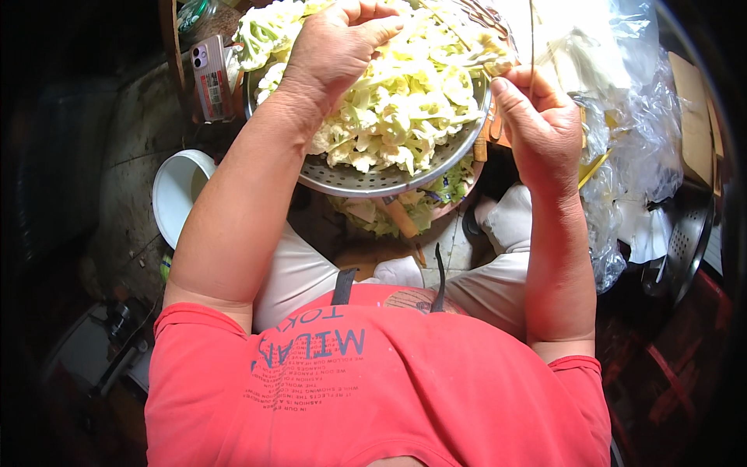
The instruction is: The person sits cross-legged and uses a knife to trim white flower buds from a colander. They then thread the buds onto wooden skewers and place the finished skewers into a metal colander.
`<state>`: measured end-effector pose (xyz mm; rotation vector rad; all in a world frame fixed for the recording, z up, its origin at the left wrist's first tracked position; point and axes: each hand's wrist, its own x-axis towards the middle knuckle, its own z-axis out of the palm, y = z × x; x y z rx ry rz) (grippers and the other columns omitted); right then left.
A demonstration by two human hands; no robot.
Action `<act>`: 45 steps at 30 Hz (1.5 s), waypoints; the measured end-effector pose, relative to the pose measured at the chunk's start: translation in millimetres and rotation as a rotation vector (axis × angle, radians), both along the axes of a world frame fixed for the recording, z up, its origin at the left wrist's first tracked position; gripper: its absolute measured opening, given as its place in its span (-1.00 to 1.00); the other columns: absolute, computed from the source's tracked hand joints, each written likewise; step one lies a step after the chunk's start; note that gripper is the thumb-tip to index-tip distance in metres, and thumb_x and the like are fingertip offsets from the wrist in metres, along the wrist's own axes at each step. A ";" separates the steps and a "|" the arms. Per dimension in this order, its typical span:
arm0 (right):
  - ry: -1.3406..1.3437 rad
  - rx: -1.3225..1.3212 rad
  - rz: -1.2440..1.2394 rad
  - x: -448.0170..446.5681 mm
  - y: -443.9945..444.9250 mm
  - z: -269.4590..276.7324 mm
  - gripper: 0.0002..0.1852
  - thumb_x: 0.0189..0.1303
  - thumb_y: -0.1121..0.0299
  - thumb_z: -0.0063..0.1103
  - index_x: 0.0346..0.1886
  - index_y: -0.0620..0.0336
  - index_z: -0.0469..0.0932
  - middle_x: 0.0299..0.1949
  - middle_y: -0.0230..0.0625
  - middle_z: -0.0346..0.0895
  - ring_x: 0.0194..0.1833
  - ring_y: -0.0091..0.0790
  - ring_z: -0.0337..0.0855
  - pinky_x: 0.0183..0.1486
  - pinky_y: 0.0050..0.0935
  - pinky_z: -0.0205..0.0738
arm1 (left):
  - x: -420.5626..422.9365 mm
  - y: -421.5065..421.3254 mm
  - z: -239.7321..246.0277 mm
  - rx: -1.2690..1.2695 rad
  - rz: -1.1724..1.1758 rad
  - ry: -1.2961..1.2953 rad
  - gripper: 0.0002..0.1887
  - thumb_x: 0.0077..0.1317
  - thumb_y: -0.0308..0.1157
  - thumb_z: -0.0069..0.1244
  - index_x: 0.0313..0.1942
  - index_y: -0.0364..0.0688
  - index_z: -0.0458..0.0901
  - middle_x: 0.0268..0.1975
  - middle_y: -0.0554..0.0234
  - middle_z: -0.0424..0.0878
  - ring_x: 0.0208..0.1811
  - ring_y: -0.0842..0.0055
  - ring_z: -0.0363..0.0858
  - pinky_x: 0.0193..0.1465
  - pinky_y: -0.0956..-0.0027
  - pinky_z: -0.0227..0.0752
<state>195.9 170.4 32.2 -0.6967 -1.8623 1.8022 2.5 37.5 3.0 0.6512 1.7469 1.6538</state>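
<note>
A metal colander (373,185) full of cut cauliflower florets (402,111) stands in front of me. Above the left part of the heap is my left hand (344,49), its thumb and fingers drawn together. Whether anything thin is between those fingertips is hidden. At the colander's right rim, my right hand (540,119) pinches a cauliflower piece (493,55) between thumb and forefinger. A thin brown stick (531,35) runs upright past its fingers; I cannot tell how it is held. Several brown strips (481,14) lie at the far side of the heap.
Below the colander, a wooden-handled tool (401,217) lies on leafy trimmings (365,210). At left are a white bucket (175,190) and a phone (209,79). Clear plastic bags (639,134) and cardboard (691,117) are piled at right, near another perforated metal vessel (683,242).
</note>
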 end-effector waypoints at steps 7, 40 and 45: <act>-0.051 0.050 0.009 7.5 -1.1 1.2 -0.87 0.31 0.46 0.30 -0.20 0.34 0.61 -0.31 -0.44 0.68 -0.26 -0.71 0.58 -0.18 -0.68 0.47 | 14.4 17.7 -36.8 -0.539 -0.108 1.118 -0.72 0.20 -0.32 0.12 -0.09 -0.16 0.77 -0.22 -0.06 0.74 -0.13 0.09 0.67 0.07 0.14 0.53; -0.136 0.051 0.120 3.3 -17.1 3.6 -0.92 0.35 0.47 0.23 -0.26 0.28 0.56 -0.48 -0.64 0.50 -0.42 -0.80 0.37 -0.36 -0.70 0.26 | -30.7 -30.9 5.4 0.134 0.234 -0.521 -0.81 0.45 -0.45 -0.06 -0.06 -0.38 0.59 -0.23 -0.01 0.71 -0.22 0.31 0.71 -0.03 0.10 0.70; -0.138 0.053 0.114 4.9 -15.1 2.6 -0.92 0.34 0.48 0.23 -0.23 0.29 0.56 -0.46 -0.63 0.51 -0.41 -0.80 0.37 -0.35 -0.71 0.27 | -29.4 -28.4 7.2 0.165 0.215 -0.540 -0.82 0.43 -0.41 0.01 -0.15 -0.36 0.65 -0.24 0.06 0.71 -0.23 0.37 0.70 -0.02 0.11 0.70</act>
